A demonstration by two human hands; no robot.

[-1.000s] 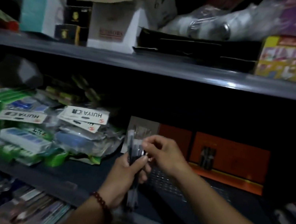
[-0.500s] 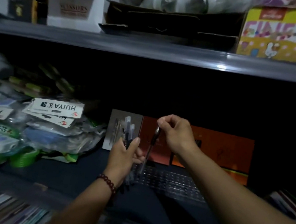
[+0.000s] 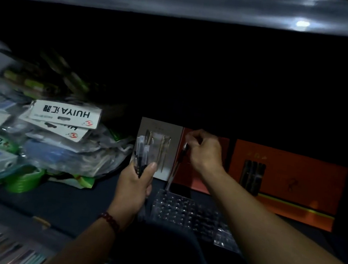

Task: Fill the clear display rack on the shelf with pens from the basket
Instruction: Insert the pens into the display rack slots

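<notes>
A clear display rack with rows of small holes lies on the dark shelf in front of me. My right hand pinches the top of a single pen, which stands nearly upright with its tip at the rack's far left corner. Just left of the rack, my left hand is closed around a bundle of pens whose caps stick up above my fingers. The basket is not in view.
Bagged stationery packs with white HUIYA labels pile up on the left. Behind the rack lean a grey pen card and an orange box. The upper shelf edge runs overhead. More goods lie on a lower shelf at bottom left.
My right hand has carried the single pen away from the bundle to the right and down, so its tip now meets the rack. The view has dropped and moved closer to the shelf.
</notes>
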